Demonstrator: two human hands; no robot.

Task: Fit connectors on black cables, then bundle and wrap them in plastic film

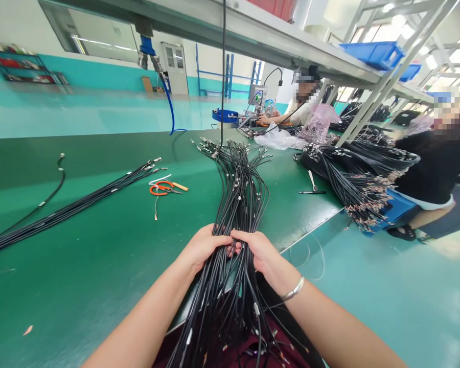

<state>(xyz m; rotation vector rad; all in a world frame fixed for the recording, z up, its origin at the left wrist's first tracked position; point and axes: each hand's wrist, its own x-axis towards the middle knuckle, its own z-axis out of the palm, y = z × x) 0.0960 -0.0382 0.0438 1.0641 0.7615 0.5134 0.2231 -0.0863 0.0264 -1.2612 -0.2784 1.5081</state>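
A thick bundle of black cables [239, 197] runs from the green table over its front edge and down onto my lap. My left hand [207, 246] grips the bundle from the left, thumb across the top. From the right, my right hand [255, 246] is wrapped round the same bundle, its thumb meeting the left one; the fingers of both go underneath and are partly hidden. Metal connectors and small white labels show at the far end of the cables. The near ends hang loose and fan out over my lap.
Orange-handled scissors [163, 188] lie left of the bundle, with a thinner cable bundle [99, 197] further left. A large cable heap [352, 174] overhangs the table's right edge. A blue air hose [170, 102] hangs at the back. Two people are nearby, behind and to the right.
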